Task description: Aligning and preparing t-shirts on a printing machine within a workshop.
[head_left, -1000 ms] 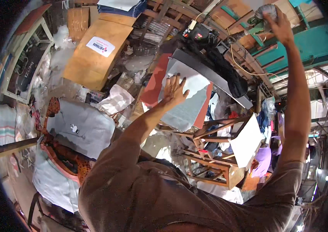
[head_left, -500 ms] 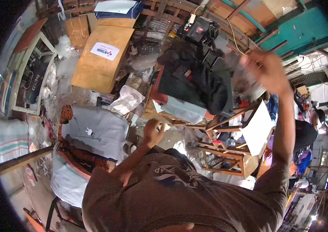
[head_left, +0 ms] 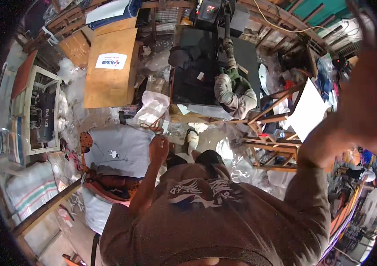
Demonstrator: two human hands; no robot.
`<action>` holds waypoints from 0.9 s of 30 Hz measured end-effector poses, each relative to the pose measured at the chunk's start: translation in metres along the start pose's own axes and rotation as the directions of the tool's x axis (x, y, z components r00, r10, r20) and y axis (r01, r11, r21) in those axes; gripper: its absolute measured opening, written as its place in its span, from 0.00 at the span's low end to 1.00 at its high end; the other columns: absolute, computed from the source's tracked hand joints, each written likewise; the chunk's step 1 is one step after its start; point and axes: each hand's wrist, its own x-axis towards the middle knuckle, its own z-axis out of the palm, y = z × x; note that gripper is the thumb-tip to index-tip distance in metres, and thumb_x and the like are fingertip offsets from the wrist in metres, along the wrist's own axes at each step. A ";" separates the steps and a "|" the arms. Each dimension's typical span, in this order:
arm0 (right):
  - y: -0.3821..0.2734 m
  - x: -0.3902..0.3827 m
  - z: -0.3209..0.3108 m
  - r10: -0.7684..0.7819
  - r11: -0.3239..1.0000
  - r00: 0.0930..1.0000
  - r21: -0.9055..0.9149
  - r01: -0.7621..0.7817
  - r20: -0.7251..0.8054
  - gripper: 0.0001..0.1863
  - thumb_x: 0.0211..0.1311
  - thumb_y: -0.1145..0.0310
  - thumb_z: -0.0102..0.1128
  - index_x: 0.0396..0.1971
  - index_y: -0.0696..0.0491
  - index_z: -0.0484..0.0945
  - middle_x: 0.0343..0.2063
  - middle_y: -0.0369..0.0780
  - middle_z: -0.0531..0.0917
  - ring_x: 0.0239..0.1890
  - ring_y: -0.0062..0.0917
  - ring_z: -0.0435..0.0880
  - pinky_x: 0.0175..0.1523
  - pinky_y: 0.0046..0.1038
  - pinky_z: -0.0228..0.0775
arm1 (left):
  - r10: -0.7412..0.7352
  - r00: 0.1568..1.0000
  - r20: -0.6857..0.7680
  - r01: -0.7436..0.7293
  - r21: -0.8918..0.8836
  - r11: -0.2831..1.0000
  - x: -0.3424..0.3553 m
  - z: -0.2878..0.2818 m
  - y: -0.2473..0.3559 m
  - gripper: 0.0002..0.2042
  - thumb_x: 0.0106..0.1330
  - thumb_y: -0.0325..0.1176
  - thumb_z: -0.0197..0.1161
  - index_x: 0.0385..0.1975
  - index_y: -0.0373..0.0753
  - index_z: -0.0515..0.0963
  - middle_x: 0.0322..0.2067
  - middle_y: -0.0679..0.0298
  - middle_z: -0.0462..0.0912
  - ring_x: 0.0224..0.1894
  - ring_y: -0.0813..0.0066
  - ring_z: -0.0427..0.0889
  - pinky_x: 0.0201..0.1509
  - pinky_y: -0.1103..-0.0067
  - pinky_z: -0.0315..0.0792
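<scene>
My left hand is closed beside the right edge of a grey garment with a small white rabbit print. At its fingertips shows a thin brown looped thing, whose kind I cannot make out. My right hand is raised close to the camera at the right, large and blurred, its fingers unclear. Ahead, a dark flat-topped press-like machine carries folded black cloth on its left part. Grey and green cloth is bundled at its near end, around or below a bar.
A tan wooden box with a white label stands far left. A white board leans on a wooden frame at right. Clear plastic lies about the floor. A glass-fronted cabinet stands at the left, above a striped sack.
My right hand has come from beside the machine to close before the camera. My left hand has moved left toward the grey garment. The grey-green bundle now shows where black cloth hung.
</scene>
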 end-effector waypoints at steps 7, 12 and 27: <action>-0.028 -0.195 0.195 0.390 0.920 0.534 -0.300 -0.251 0.750 0.40 0.69 0.37 0.41 0.74 0.44 0.53 0.75 0.50 0.38 0.77 0.47 0.35 0.75 0.53 0.27 | -0.061 0.996 0.060 0.065 -0.065 0.996 -0.028 -0.007 0.010 0.09 0.65 0.31 0.60 0.38 0.33 0.76 0.26 0.54 0.76 0.30 0.55 0.77 0.31 0.64 0.70; -0.040 -0.172 0.199 0.356 0.927 0.817 -0.056 -0.372 0.453 0.32 0.68 0.50 0.53 0.67 0.50 0.65 0.68 0.53 0.60 0.70 0.52 0.58 0.71 0.48 0.49 | 0.105 0.994 0.023 -0.106 0.080 0.991 -0.037 -0.003 -0.005 0.12 0.64 0.29 0.62 0.46 0.36 0.77 0.27 0.53 0.76 0.29 0.56 0.76 0.30 0.67 0.69; -0.172 -0.588 0.195 0.065 0.627 -0.012 -0.050 -0.778 0.998 0.16 0.59 0.69 0.54 0.46 0.53 0.81 0.48 0.49 0.82 0.47 0.42 0.81 0.44 0.43 0.76 | -0.233 0.926 0.296 0.252 -0.029 0.967 -0.099 -0.038 -0.048 0.15 0.67 0.39 0.57 0.50 0.40 0.78 0.42 0.59 0.84 0.41 0.63 0.84 0.44 0.70 0.77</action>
